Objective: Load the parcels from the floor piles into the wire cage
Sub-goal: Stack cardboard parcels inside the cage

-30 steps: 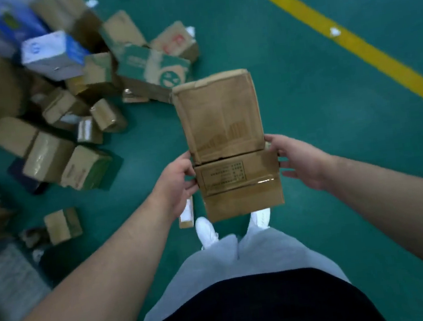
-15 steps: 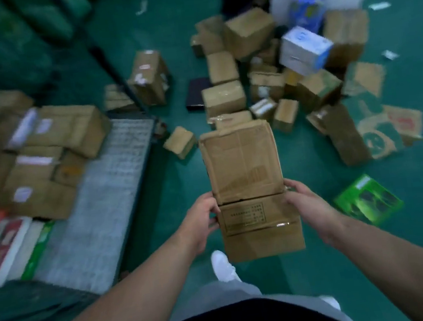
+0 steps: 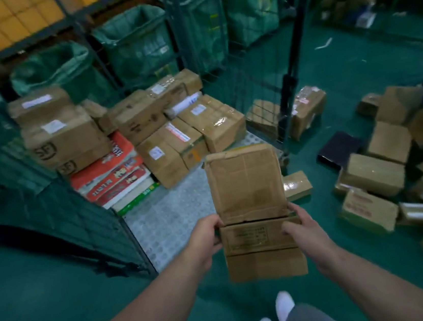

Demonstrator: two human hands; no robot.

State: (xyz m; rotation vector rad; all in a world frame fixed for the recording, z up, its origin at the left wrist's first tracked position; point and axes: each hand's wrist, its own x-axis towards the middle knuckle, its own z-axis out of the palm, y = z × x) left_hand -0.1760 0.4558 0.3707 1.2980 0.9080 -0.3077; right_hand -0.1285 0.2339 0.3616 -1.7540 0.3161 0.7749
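I hold a worn brown cardboard parcel point(image 3: 250, 203) in front of me with both hands. My left hand point(image 3: 205, 235) grips its left side and my right hand point(image 3: 298, 225) grips its right side, near a printed label. The wire cage point(image 3: 255, 69) stands just ahead with its front open. Its pale grid floor point(image 3: 164, 216) carries stacked parcels point(image 3: 175, 132) at the back, among them brown boxes and red-and-white packs point(image 3: 110, 172). The held parcel hangs over the front right corner of the cage floor.
A floor pile of brown boxes point(image 3: 398, 169) and a dark flat parcel point(image 3: 338, 150) lies to the right on the green floor. A small box point(image 3: 296, 186) sits beside the cage's corner post. Green sacks point(image 3: 131, 39) hang behind the cage. My white shoes point(image 3: 274, 315) are below.
My view has swung left from the floor pile to the cage, which now lies straight ahead and close. Both hands have kept hold of the same parcel throughout.
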